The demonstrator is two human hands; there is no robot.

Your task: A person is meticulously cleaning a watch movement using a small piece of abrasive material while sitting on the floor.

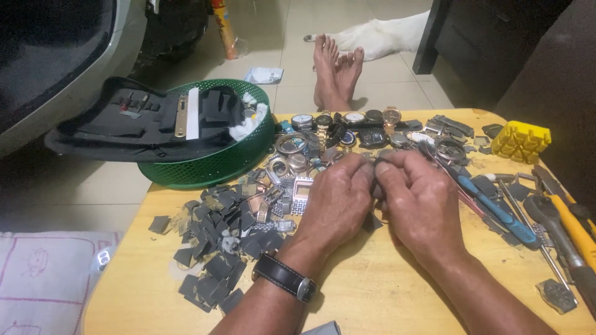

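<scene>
Your left hand (338, 198) and right hand (419, 201) meet at the centre of the frame, fingertips pinched together over a small dark part (374, 177). It is almost wholly hidden between them, so you cannot tell just what it is. Both hands are closed on it, above the yellow table (372, 291).

Judging by its size, the part is light and easy to drop or flick away. It is probably stiff metal with thin edges, and likely slick. Hold it by its sides with the fingertips, pressing gently so it does not spring out.

The row of watches (347, 121) lies just above your hands. The grey flat pieces (214, 248) spread to the lower left. The blue-handled tool (496, 211) lies just right of your right hand, with the green basket (211, 161) at the upper left.
</scene>
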